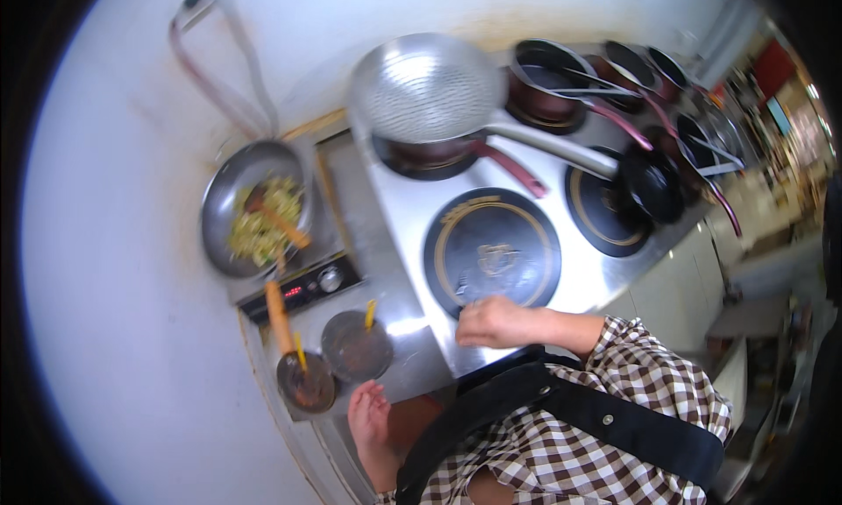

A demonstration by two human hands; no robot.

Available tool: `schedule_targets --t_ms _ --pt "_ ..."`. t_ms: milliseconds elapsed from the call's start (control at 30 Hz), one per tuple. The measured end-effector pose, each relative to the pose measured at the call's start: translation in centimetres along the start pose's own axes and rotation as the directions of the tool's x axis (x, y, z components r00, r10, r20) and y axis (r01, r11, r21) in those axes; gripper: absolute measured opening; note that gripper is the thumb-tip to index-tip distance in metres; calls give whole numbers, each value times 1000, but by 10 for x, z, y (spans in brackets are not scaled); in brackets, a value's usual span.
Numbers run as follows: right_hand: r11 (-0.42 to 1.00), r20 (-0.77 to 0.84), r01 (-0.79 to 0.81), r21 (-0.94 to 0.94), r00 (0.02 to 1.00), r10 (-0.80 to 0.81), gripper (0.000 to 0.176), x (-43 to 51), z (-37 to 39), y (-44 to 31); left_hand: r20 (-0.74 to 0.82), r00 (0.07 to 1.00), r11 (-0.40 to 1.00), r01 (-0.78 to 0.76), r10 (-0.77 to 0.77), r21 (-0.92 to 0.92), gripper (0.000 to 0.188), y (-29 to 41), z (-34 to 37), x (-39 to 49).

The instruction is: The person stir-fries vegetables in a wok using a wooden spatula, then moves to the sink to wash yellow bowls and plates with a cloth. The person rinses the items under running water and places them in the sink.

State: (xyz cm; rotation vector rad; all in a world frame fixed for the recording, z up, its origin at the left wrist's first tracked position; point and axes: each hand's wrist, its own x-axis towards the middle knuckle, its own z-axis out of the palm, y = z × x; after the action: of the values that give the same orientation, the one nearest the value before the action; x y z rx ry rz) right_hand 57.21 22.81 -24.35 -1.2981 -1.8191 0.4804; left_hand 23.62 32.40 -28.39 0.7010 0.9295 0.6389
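Note:
My left hand (370,413) is raised at the counter's front edge, fingers slightly bent and nothing visible in it. Beside it are two round dark containers (357,346) (306,383), each with a thin yellow handle sticking up. My right hand (496,322) is loosely curled at the near rim of a black round hob plate (495,252); its fingertips are hidden. Farther left, a wok (220,225) holds chopped pale-green vegetables (273,209) with a wooden spatula (284,224) lying in them. The wok's wooden handle (279,317) points towards me.
The wok sits on an induction cooker (296,291) with a lit red display. A large silver pan (427,87) rests over a red-handled saucepan (431,155), its long handle (552,151) crossing the stove. Several dark saucepans (546,100) line the back right. A wall (131,242) bounds the left.

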Motion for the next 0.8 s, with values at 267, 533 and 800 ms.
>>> schedule_targets --t_ms 267,533,800 --pt "981 -40 -117 154 991 124 14 -195 -59 37 429 903 978 -84 -6 191 33 -58 162 -10" --pt "812 -408 -553 -184 795 449 17 -432 -146 86 567 662 745 -18 -491 667 23 -196 370 27" --pt "643 -694 -766 26 449 563 17 -555 -180 103 514 552 536 -137 -657 833 25 -253 522 54"
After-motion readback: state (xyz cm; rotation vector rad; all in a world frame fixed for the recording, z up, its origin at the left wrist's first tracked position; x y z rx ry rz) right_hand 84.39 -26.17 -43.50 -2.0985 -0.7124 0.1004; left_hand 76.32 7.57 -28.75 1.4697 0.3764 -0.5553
